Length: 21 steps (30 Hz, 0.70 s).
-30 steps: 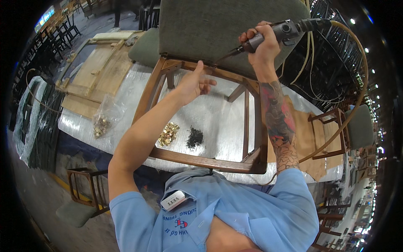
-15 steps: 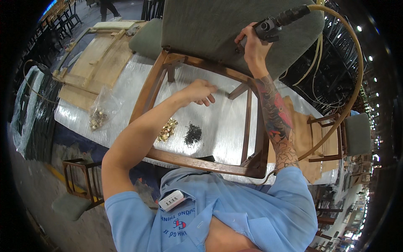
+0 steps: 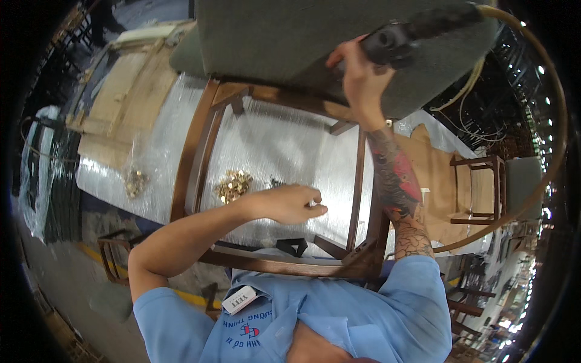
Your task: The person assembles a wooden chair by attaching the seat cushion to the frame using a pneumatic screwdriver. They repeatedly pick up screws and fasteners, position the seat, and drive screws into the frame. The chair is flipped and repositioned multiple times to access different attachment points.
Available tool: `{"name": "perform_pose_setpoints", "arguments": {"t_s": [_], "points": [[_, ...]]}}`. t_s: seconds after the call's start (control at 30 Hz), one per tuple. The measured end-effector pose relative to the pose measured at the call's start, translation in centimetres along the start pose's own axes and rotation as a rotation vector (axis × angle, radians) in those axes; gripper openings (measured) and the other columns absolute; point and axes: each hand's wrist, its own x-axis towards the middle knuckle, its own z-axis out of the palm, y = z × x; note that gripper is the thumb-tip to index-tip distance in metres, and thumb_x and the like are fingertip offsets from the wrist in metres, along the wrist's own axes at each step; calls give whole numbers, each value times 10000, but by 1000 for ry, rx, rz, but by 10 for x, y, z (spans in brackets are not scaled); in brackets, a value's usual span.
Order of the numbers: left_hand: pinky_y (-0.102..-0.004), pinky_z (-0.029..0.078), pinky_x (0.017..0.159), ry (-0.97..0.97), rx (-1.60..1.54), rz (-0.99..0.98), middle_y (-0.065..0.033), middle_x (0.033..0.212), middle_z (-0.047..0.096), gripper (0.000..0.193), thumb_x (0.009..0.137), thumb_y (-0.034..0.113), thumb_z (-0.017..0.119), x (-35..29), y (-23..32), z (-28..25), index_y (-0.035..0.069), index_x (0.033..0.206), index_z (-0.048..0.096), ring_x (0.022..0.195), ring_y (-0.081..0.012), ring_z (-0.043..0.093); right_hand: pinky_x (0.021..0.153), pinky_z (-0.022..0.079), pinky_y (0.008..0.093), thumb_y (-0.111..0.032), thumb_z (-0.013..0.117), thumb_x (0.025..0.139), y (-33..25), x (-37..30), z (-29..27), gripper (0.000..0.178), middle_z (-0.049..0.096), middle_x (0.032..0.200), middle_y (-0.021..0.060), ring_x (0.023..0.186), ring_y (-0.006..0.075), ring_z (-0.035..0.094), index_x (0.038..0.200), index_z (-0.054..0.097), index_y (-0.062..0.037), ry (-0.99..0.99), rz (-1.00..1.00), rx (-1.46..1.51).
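My right hand [image 3: 363, 78] is wrapped round a black air tool [image 3: 390, 45], holding it over the grey upholstered panel of a chair. A tan hose [image 3: 554, 91] runs from the tool. Below the panel lies the chair's brown wooden frame [image 3: 266, 261]. My left hand [image 3: 287, 204] is inside the frame's opening, its fingers curled with thumb and fingertip close together; whatever they hold is too small to make out. Partly hidden just behind it is a pile of small black pieces [image 3: 276, 182], perhaps screws. Brass-coloured metal pieces [image 3: 233, 185] are heaped to its left.
Clear plastic film [image 3: 290, 130] covers the worktable. A bag of brass-coloured pieces [image 3: 135, 181] and wooden panels [image 3: 121, 91] lie at the left. To the right are brown cardboard [image 3: 445, 181] and another grey-seated chair [image 3: 521, 187].
My left hand has come nearer to me, from the middle of the frame's opening to beside the black pile. The view has shifted; my right hand still grips the tool.
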Motion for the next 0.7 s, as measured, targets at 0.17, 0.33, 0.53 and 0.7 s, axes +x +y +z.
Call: {"name": "perform_pose_setpoints", "arguments": {"t_s": [0.17, 0.33, 0.53, 0.7], "points": [[-345, 524, 735, -236, -152, -160, -136, 992, 655, 653, 1014, 574, 369, 11, 38, 14, -20, 1158, 599, 775, -214, 643, 478, 472, 278, -14, 668, 799, 19, 9, 33, 132, 606, 642, 40, 524, 121, 588, 699, 582, -22, 220, 221, 384], [-304, 501, 571, -531, 64, -288, -127, 904, 630, 751, 939, 687, 420, -11, 85, 58, -2, 1176, 601, 657, -196, 615, 501, 472, 277, -66, 681, 802, 13, 25, 28, 136, 615, 652, 21, 547, 109, 589, 701, 594, -41, 254, 234, 298], [-467, 514, 769, -238, 403, -142, -202, 910, 699, 570, 811, 528, 700, -20, 53, 88, 4, 1034, 674, 901, -372, 680, 711, 504, 330, -198, 649, 862, -46, -6, -60, 255, 662, 753, 83, 671, 189, 613, 1063, 567, -63, 467, 535, 821], [-473, 517, 774, -166, 455, -122, -206, 920, 697, 563, 797, 518, 709, -30, 68, 96, 5, 1026, 674, 894, -383, 675, 960, 503, 464, -431, 522, 892, -1, -95, -177, 490, 637, 1030, 210, 1020, 347, 635, 1150, 533, -14, 967, 469, 712]]}}
